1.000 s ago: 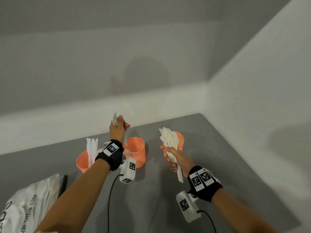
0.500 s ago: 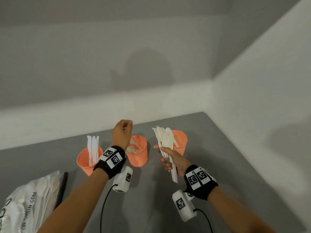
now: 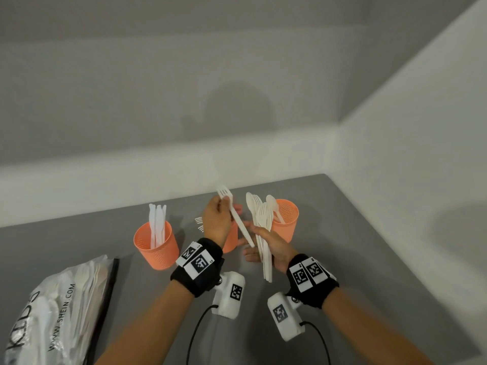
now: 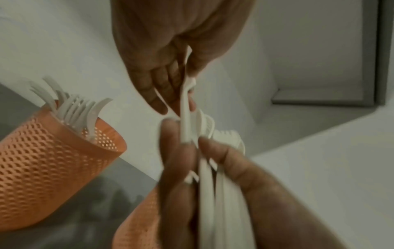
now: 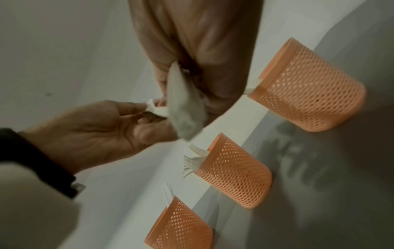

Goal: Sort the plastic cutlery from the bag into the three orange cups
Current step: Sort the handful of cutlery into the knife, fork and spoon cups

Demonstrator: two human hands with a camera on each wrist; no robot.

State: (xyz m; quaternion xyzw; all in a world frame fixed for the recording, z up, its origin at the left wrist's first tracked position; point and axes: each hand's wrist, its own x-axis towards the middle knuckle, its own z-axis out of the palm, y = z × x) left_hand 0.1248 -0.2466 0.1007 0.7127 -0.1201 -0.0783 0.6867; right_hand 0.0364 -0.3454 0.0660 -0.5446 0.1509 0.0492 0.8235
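In the head view the left hand [image 3: 216, 222], at the centre of the frame, pinches a white fork [image 3: 235, 218] near its neck between thumb and fingers [image 3: 237, 208], tines pointing to the upper left. The fork's handle slants down to the right and ends just beside the right hand [image 3: 271, 246]. That hand's fingers are curled round a bundle [image 3: 263, 233] of white cutlery, spoon and fork heads fanning upward, handles sticking out below the palm. In the left wrist view the fork [image 4: 185, 118] runs from the left hand's fingers [image 4: 157, 87] down to the right hand's fingertips [image 4: 170, 134]; whether it has fully left the bundle cannot be told.

Three orange mesh cups stand in a row on the grey worktop [image 3: 369, 259]. The left cup [image 3: 156, 246] holds upright knives [image 3: 157, 225]. The middle cup [image 3: 229, 241] is mostly hidden behind the left hand, with fork tines [image 3: 199, 223] poking out to its left. The right cup [image 3: 286, 222], behind the bundle, holds a spoon [image 3: 274, 209]. In the right wrist view the same cups run from upper right to bottom centre.

A clear plastic bag [image 3: 52, 312] with printed lettering lies at the lower left of the head view, with pale cutlery dimly visible inside. Both wrists wear black bands with square markers and white camera units.
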